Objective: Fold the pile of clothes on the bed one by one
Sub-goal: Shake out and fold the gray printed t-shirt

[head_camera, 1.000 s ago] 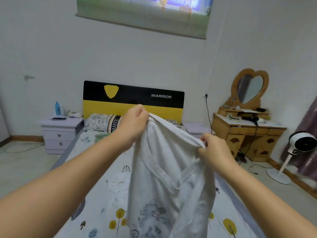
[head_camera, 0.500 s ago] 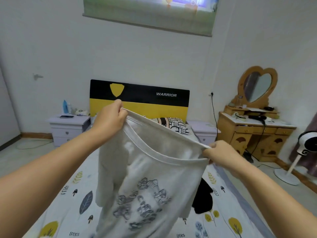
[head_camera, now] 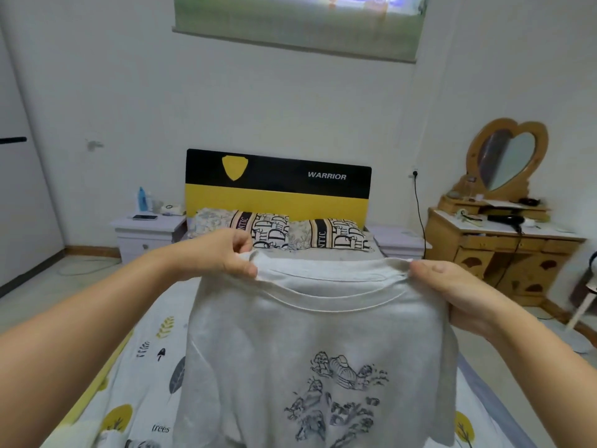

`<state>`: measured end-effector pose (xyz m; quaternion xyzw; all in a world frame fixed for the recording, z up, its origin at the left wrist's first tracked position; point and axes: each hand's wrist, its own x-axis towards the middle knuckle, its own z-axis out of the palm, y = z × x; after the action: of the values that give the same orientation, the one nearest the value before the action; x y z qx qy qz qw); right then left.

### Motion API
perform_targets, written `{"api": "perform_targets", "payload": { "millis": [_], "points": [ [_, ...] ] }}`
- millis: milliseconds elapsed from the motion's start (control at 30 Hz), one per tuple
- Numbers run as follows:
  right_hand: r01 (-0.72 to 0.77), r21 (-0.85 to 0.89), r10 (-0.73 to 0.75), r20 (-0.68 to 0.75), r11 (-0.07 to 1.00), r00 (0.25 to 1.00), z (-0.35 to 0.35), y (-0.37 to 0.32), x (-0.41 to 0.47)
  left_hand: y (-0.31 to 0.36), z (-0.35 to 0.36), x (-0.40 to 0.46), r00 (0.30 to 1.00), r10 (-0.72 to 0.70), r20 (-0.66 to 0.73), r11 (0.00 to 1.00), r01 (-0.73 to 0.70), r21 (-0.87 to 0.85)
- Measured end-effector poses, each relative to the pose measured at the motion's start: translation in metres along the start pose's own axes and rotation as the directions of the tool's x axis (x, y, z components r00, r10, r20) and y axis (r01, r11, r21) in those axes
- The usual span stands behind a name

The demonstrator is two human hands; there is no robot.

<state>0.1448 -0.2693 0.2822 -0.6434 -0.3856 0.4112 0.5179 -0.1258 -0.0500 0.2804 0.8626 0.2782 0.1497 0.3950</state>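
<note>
Hanging between left hand (head_camera: 223, 253) and right hand (head_camera: 458, 292); grey T-shirt (head_camera: 316, 350) pinched at shoulders.

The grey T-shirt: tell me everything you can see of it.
The grey T-shirt looks like soft, pale heathered knit with a ribbed round neckline and a dark line-drawn print on the side facing the camera. It hangs upright, spread wide, above the patterned bedsheet. The left hand pinches one shoulder at the collar, and the right hand grips the other. Its lower hem runs out of frame.
</note>
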Motion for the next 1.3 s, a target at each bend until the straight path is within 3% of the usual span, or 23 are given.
{"api": "perform_targets", "payload": {
  "millis": [100, 200, 300, 400, 467, 533, 600, 633, 767, 867, 1033, 1200, 1300],
  "points": [
    [0.021, 0.087, -0.025, 0.042, 0.996, 0.999, -0.014, -0.008, -0.002, -0.01, 0.005, -0.003, 0.99, -0.056, 0.13, 0.989, 0.037, 0.144],
    [0.108, 0.137, -0.113, 0.031, 0.985, 0.993, -0.021, -0.016, -0.006, -0.021, 0.018, -0.001, 0.999, -0.03, 0.027, 0.977, 0.024, 0.214],
    [0.151, 0.103, -0.158, 0.063, 0.983, 0.985, -0.027, -0.021, -0.009, -0.026, 0.035, 0.002, 0.991, 0.028, -0.127, 0.997, -0.019, 0.075],
    [0.086, 0.03, -0.088, 0.102, 0.996, 0.991, -0.034, -0.028, -0.016, -0.034, 0.045, 0.006, 0.974, -0.013, -0.226, 0.992, -0.016, -0.128],
    [0.002, -0.12, 0.007, 0.076, 0.993, 0.997, -0.041, -0.029, -0.02, -0.034, 0.052, 0.007, 0.957, -0.056, -0.284, 0.972, -0.013, -0.236],
    [-0.051, -0.497, 0.028, -0.055, 0.866, 0.998, -0.048, -0.017, -0.019, -0.03, 0.058, 0.01, 0.923, -0.079, -0.376, 0.953, -0.041, -0.299],
    [-0.103, -0.751, -0.065, -0.191, 0.652, 0.979, -0.048, 0.0, -0.014, -0.024, 0.067, 0.014, 0.865, -0.019, -0.502, 0.986, -0.066, -0.152],
    [-0.121, -0.783, -0.118, -0.241, 0.61, 0.963, -0.048, 0.009, -0.01, -0.022, 0.072, 0.016, 0.837, 0.033, -0.547, 0.998, -0.054, -0.023],
    [-0.12, -0.748, -0.271, -0.378, 0.653, 0.885, -0.054, 0.039, -0.003, -0.019, 0.092, 0.02, 0.769, 0.212, -0.602, 0.939, 0.011, 0.345],
    [-0.075, -0.681, -0.277, -0.393, 0.728, 0.877, -0.062, 0.053, -0.002, -0.025, 0.103, 0.02, 0.766, 0.256, -0.59, 0.909, 0.018, 0.417],
    [-0.039, -0.632, -0.133, -0.222, 0.774, 0.966, -0.069, 0.06, -0.001, -0.025, 0.121, 0.019, 0.775, -0.087, -0.627, 0.995, 0.104, -0.01],
    [0.0, -0.442, -0.016, -0.034, 0.897, 0.999, -0.076, 0.059, -0.002, -0.032, 0.134, 0.009, 0.783, -0.279, -0.556, 0.958, 0.191, -0.212],
    [0.022, -0.462, -0.048, -0.045, 0.887, 0.998, -0.073, 0.064, -0.006, -0.037, 0.134, -0.005, 0.818, -0.326, -0.474, 0.934, 0.202, -0.293]
  ]
}}
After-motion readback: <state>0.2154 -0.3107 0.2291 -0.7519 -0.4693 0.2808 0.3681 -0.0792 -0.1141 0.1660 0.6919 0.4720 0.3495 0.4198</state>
